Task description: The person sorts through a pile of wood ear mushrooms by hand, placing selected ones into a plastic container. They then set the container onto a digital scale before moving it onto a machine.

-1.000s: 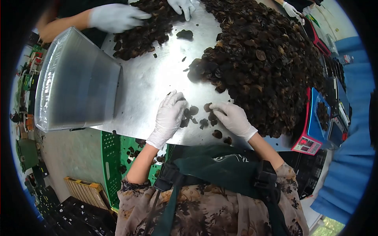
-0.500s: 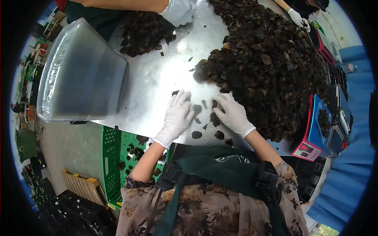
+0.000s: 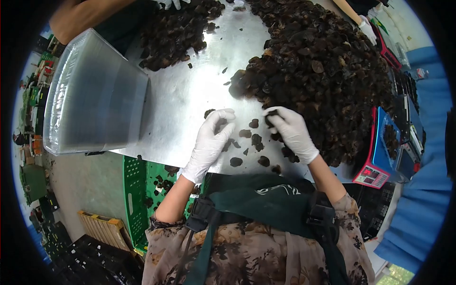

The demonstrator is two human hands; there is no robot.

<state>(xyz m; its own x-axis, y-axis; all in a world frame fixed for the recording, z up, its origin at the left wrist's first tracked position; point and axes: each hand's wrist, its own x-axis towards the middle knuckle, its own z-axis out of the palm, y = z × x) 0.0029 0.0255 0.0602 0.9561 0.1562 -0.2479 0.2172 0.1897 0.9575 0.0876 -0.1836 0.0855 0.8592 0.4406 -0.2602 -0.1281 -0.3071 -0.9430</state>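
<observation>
Dark brown wood ear mushrooms lie in a large heap [image 3: 327, 80] on the shiny metal table [image 3: 180, 104]. My right hand [image 3: 295, 135], in a white glove, pinches a wood ear mushroom [image 3: 271, 117] between thumb and fingers at the heap's near left edge. My left hand [image 3: 209, 142], gloved too, hovers over the table with its fingers curved and the thumb apart. A small wood ear mushroom [image 3: 208, 113] lies beside its fingertips. Between and below both hands several loose pieces [image 3: 257, 141] are scattered. What lies under my left palm is hidden.
A tall stack of clear plastic tubs [image 3: 99, 95] stands on the left. Below the table edge sits a green crate [image 3: 134, 190] with mushroom pieces. A blue scale-like tray [image 3: 387, 142] is at right. Co-workers' gloved hands [image 3: 366, 29] appear across the table, near a smaller heap [image 3: 178, 38].
My right hand has lifted from the table and closed on a mushroom. My left hand's fingers have curled. More loose pieces show between my hands. The co-worker's hand at upper left has moved away.
</observation>
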